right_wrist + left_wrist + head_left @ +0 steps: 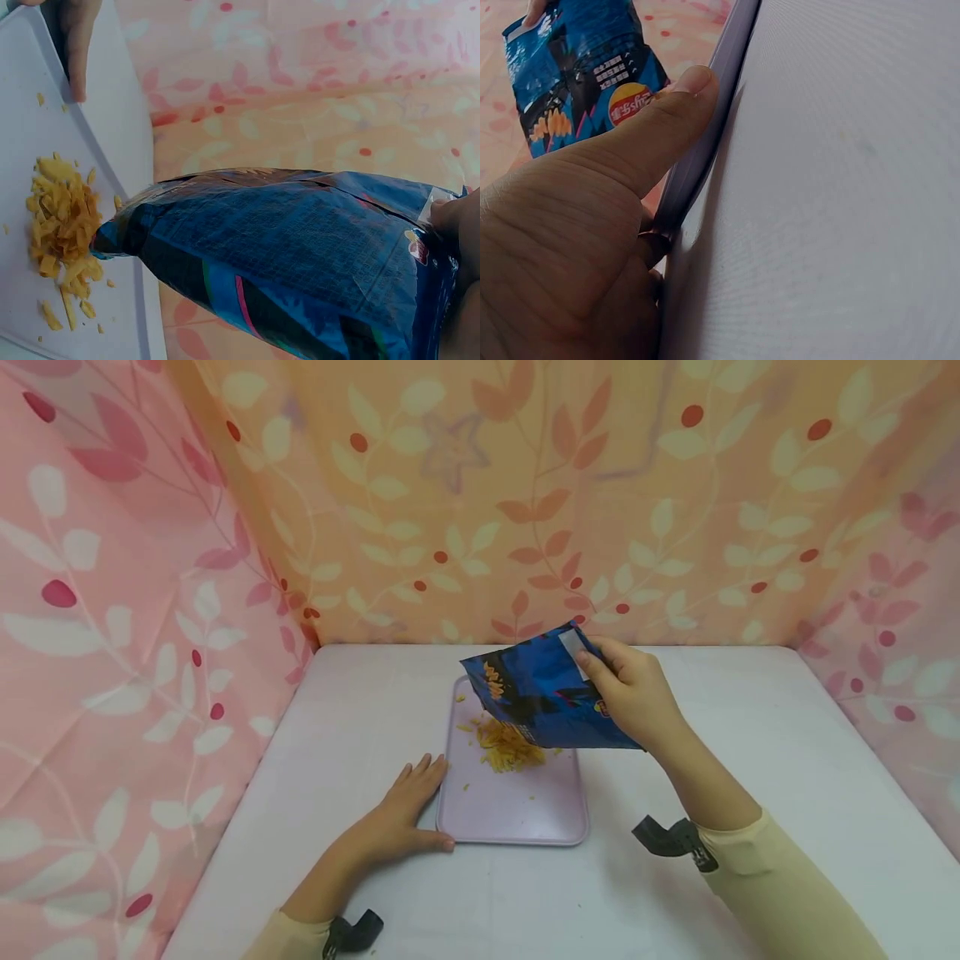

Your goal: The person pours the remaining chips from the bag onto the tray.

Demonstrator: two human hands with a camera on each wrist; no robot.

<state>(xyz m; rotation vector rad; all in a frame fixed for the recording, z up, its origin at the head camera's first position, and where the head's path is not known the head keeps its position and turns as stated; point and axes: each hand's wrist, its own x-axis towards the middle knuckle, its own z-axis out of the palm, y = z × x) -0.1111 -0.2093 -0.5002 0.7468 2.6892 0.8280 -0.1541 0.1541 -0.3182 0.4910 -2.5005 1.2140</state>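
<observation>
My right hand (637, 693) grips one end of a blue Lay's chip bag (536, 693), thumb across its pale label. The bag hangs tilted over a lilac tray (517, 814), its other end low and to the left. Under that end lies a heap of yellow chip pieces (64, 214), with crumbs scattered around it. At the tray's left side rests my left hand (408, 806), fingers spread along the edge and thumb against the near-left corner. Up close in the left wrist view, the thumb (667, 112) touches the tray's rim while the other fingers are mostly hidden.
The tray lies on a white-covered table (352, 710). Patterned cloth (450, 527) in orange and pink hangs behind the table and along both sides. A dark strap piece (675, 843) sticks out from the right sleeve, another (356, 933) from the left.
</observation>
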